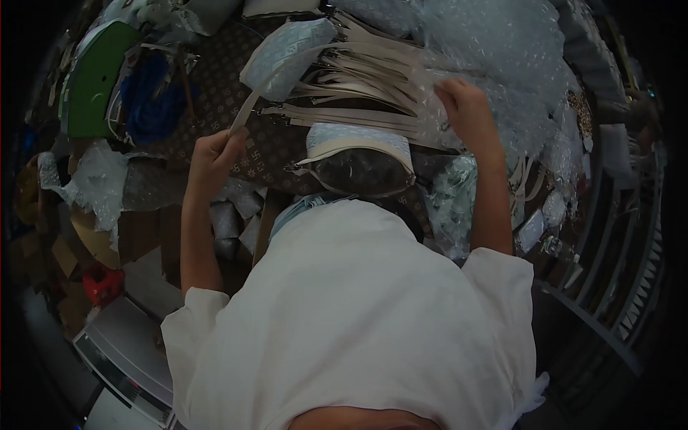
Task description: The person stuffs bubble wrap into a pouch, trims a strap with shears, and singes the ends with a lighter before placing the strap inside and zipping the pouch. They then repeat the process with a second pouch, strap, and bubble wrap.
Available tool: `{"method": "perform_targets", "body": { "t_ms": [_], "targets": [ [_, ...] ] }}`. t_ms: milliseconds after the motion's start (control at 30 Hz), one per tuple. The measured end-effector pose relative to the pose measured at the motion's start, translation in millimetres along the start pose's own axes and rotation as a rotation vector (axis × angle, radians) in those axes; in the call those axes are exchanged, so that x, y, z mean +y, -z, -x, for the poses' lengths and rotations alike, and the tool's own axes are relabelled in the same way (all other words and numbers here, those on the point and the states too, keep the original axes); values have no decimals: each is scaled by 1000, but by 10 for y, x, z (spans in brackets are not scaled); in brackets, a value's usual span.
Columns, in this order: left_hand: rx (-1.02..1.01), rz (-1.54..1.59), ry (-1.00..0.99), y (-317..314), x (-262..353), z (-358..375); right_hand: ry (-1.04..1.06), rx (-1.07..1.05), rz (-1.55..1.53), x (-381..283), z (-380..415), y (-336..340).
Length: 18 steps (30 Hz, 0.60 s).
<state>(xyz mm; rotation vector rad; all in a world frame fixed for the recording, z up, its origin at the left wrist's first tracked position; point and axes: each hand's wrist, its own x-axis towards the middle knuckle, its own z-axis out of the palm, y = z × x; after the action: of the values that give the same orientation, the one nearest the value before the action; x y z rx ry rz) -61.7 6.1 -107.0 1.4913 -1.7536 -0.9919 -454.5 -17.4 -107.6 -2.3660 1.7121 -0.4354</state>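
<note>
My left hand (218, 158) is closed on the end of a beige strap (247, 107), which runs up across a pale patterned pouch (290, 54) towards the pile of straps. My right hand (466, 115) pinches the edge of a clear plastic wrapping (431, 107) lying over the right ends of the straps. Several beige straps (365, 79) with metal clips lie side by side on the dark patterned cloth (265, 147). Close to my body sits a pale patterned handbag (358, 140) with beige trim, its opening facing me and its inside dark.
Bubble wrap (494, 43) is heaped at the back right. To the left lie a green case (100, 79) and a dark blue bundle (150, 97). Gold chain (579, 115) lies at the far right, near a metal rack (609, 287). Cardboard boxes (147, 233) stand lower left.
</note>
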Motion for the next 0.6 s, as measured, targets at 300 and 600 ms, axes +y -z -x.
{"method": "perform_targets", "body": {
  "t_ms": [300,600],
  "targets": [
    [-371,737,272,-749,420,66,-342,67,-118,220,623,-408],
    [-462,923,513,-927,893,290,-383,-119,40,-37,1504,-1496]
  ]
}}
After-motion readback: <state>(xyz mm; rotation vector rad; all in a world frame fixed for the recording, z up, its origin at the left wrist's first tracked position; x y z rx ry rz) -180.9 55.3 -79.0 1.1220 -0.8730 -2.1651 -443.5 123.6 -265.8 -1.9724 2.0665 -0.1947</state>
